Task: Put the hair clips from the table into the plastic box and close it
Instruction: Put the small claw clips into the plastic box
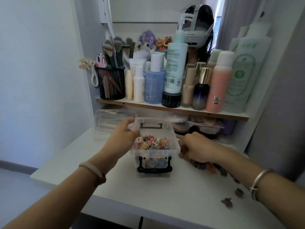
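Note:
A clear plastic box [175, 142] with black latches stands open on the white table [148, 192]. Small colourful hair clips [151, 142] fill its bottom. My left hand [123, 136] rests against the box's left rim, thumb at the far corner. My right hand [196, 148] is closed over a heap of hair clips [206, 166] on the table just right of the box. More loose hair clips [227, 202] lie near the right front edge. The clear lid [113, 119] lies behind and left of the box.
A shelf [173, 109] above the table's back carries bottles, jars and a black mesh brush holder [112, 83]. Under it sit compacts and small containers [198, 126]. A mirror behind reflects a person wearing a headset. A wall stands at the left.

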A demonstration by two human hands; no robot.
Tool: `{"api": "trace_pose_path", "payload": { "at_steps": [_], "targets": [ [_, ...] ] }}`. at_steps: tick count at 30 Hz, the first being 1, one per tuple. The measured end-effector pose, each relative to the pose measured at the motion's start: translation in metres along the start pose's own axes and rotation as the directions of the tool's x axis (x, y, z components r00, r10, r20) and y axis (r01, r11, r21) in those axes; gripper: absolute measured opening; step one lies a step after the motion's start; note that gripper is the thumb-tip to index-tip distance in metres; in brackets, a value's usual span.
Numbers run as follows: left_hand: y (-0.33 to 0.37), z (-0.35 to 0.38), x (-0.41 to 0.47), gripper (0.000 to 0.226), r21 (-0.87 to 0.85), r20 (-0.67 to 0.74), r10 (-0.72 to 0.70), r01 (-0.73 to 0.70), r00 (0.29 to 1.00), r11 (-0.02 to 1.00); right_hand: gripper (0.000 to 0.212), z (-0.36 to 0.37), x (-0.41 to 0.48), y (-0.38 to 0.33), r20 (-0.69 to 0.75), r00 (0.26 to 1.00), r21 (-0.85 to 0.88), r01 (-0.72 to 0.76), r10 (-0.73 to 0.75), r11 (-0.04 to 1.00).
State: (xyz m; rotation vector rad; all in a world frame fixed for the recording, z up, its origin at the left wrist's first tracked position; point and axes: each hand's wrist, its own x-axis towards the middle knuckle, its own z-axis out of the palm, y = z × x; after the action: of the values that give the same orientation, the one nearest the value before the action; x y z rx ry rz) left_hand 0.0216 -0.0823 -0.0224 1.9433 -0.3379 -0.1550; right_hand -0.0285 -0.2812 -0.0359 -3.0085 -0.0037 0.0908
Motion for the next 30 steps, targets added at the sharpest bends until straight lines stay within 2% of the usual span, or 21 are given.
{"api": "trace_pose_path", "payload": {
  "at_steps": [10,14,16,17,19,21,22,24,26,28,30],
  "targets": [
    [-0.001,-0.001,-0.004,0.051,-0.008,0.019,-0.013,0.013,1.000,1.000,0.019,0.003,-0.001,0.008,-0.038,0.999,-0.033,-0.015,0.014,0.999],
    [0.000,-0.001,-0.007,0.050,-0.001,0.036,-0.015,0.015,0.999,1.000,0.021,-0.002,-0.003,0.009,-0.132,0.991,0.019,-0.025,0.027,1.000],
    [0.000,0.000,-0.007,0.050,0.009,0.048,-0.011,0.010,0.999,1.000,0.019,-0.016,-0.003,0.005,-0.306,0.950,0.133,-0.026,0.065,0.991],
    [0.000,0.000,-0.008,0.050,0.013,0.052,-0.008,0.008,0.999,1.000,0.018,-0.025,-0.005,0.000,-0.385,0.918,0.247,0.009,0.089,0.969],
    [0.002,0.000,-0.009,0.050,0.016,0.056,-0.005,0.004,0.998,1.000,0.021,-0.044,-0.009,-0.011,-0.425,0.901,0.498,0.156,0.083,0.853],
    [0.002,0.000,-0.010,0.050,0.013,0.056,-0.004,0.004,0.998,1.000,0.024,-0.056,-0.013,-0.022,-0.360,0.933,0.634,0.246,-0.002,0.734],
    [0.003,0.000,-0.011,0.050,0.009,0.059,-0.004,0.003,0.998,1.000,0.022,-0.058,-0.015,-0.023,-0.323,0.946,0.636,0.245,-0.037,0.732],
    [0.003,0.001,-0.012,0.050,0.004,0.059,0.002,-0.002,0.998,1.000,0.016,-0.058,-0.017,-0.018,-0.300,0.954,0.571,0.199,-0.024,0.797],
    [0.002,0.001,-0.011,0.050,-0.001,0.054,0.005,-0.005,0.999,1.000,0.016,-0.052,-0.019,-0.007,-0.239,0.970,0.476,0.075,0.047,0.876],
    [0.001,0.001,-0.010,0.049,-0.007,0.054,0.004,-0.003,0.999,1.000,0.022,-0.040,-0.022,0.003,-0.033,0.998,0.260,-0.048,0.059,0.964],
    [0.000,0.002,-0.010,0.049,-0.008,0.056,0.007,-0.006,0.998,1.000,0.031,-0.022,-0.024,0.007,0.144,0.988,0.051,-0.067,0.060,0.996]
  ]
}}
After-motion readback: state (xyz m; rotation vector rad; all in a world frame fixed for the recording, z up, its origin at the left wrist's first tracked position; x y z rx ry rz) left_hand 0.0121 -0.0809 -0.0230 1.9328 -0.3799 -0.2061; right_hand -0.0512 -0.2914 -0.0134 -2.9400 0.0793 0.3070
